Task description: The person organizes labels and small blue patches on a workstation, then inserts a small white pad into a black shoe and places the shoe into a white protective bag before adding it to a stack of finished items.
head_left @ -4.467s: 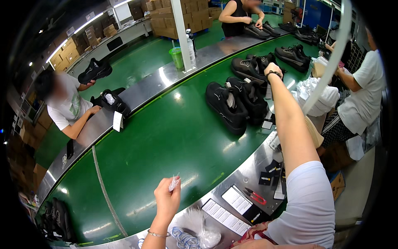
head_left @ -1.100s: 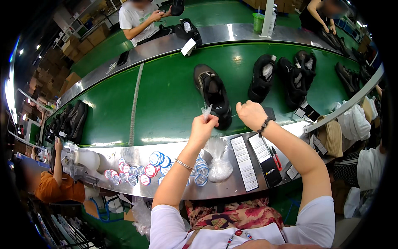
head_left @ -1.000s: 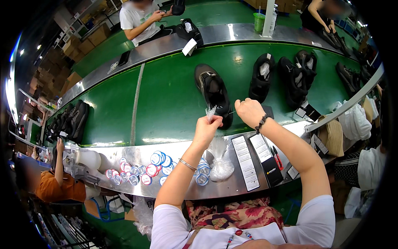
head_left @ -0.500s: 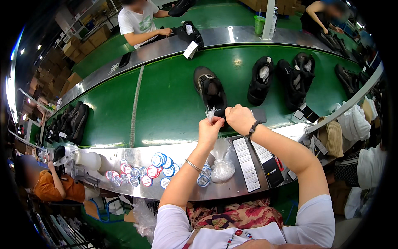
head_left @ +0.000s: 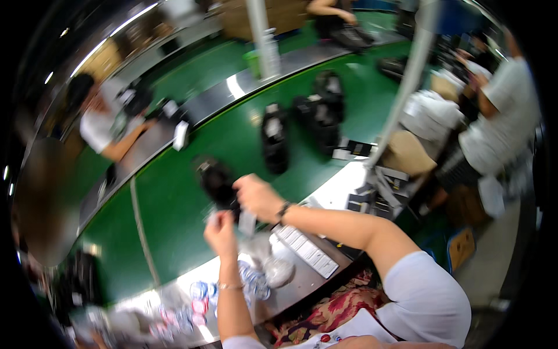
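A black shoe (head_left: 214, 179) stands on the green belt (head_left: 174, 218), its heel end toward me. My right hand (head_left: 258, 199) is closed beside the heel; what its fingers pinch is blurred. My left hand (head_left: 221, 231) is closed just below the shoe, with a faint smear of clear plastic strands (head_left: 209, 215) at its fingertips. Between my hands, a pale grey tag (head_left: 247, 223) hangs near the heel. Under my forearms, on the metal ledge, sit a clear plastic bag of strands (head_left: 278, 271) and a white printed label strip (head_left: 305, 251).
Round blue and red discs (head_left: 199, 289) lie on the ledge to the left. More black shoes (head_left: 274, 136) stand farther along the belt, near a white post (head_left: 407, 87). Black and white cards (head_left: 378, 198) lie at the right. Co-workers sit across the belt and stand at the right.
The view has swung to the right and is blurred, so the shoe and belt appear farther left. A pale tag now shows between my hands. My hands stay close together by the shoe's heel.
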### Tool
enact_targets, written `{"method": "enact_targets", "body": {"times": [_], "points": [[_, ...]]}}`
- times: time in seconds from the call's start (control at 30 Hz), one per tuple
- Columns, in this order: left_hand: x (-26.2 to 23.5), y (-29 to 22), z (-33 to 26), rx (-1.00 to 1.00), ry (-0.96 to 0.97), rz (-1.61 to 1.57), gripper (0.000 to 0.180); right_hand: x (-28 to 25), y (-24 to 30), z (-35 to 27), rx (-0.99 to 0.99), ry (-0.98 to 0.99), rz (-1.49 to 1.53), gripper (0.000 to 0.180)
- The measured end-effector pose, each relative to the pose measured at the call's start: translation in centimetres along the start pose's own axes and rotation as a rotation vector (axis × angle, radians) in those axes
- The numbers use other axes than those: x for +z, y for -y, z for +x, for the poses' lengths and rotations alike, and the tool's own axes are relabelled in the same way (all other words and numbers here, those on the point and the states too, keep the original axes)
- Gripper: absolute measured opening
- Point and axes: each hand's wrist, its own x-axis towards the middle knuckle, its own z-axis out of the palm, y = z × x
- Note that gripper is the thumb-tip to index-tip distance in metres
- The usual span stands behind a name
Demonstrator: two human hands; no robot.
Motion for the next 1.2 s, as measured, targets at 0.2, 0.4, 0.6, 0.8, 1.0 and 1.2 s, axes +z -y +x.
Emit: {"method": "enact_targets", "body": {"times": [0.2,0.4,0.6,0.8,1.0,1.2], "points": [[1.6,-3.0,0.0,0.096,0.185,0.079,0.007,2.4,-0.4,1.6,0.159,-0.101,0.248,0.017],[1.7,-2.1,1.0,0.129,0.334,-0.006,0.006,3.8,0.0,3.6,0.301,0.034,0.108,0.031],[2.1,-2.4,1.2,0.182,0.284,0.074,0.006,3.9,-0.9,4.7,0.311,0.005,0.174,0.028],[1.7,-1.4,1.3,0.164,0.235,0.13,0.007,3.9,-0.6,4.4,0.228,0.038,0.189,0.011],[1.2,-1.6,1.4,0.133,0.246,0.206,0.006,0.7,-1.2,2.2,0.166,0.103,0.134,0.006],[0.6,-1.5,0.9,0.083,0.269,0.198,0.008,0.7,-1.5,2.7,0.55,0.214,0.522,0.009]]}}
